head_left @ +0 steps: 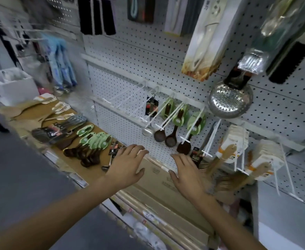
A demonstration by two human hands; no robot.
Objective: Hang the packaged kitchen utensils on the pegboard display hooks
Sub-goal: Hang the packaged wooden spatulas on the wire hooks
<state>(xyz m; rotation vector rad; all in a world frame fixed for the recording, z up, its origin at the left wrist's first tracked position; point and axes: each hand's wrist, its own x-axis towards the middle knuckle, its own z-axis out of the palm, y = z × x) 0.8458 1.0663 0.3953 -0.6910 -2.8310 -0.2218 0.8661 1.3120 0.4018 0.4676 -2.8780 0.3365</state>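
While over the cardboard box (158, 175) | left hand (128, 165), right hand (186, 175) | fingers spread, empty.

1. Two bare forearms are seen, entering from the near edge of the view and ending in the left hand (128, 162) and the right hand (185, 175).
2. No sleeve is seen on either arm; both are uncovered from the near edge up to the wrist.
3. No glove is worn on either hand.
4. No ring, watch or band can be made out on the fingers or wrists.
5. The fingernails are seen to be short and unpainted; a pale nail is visible on the right thumb (171, 171).
6. Slender fingers and narrow wrists are shown on both hands.
7. The rest of the body is not shown.
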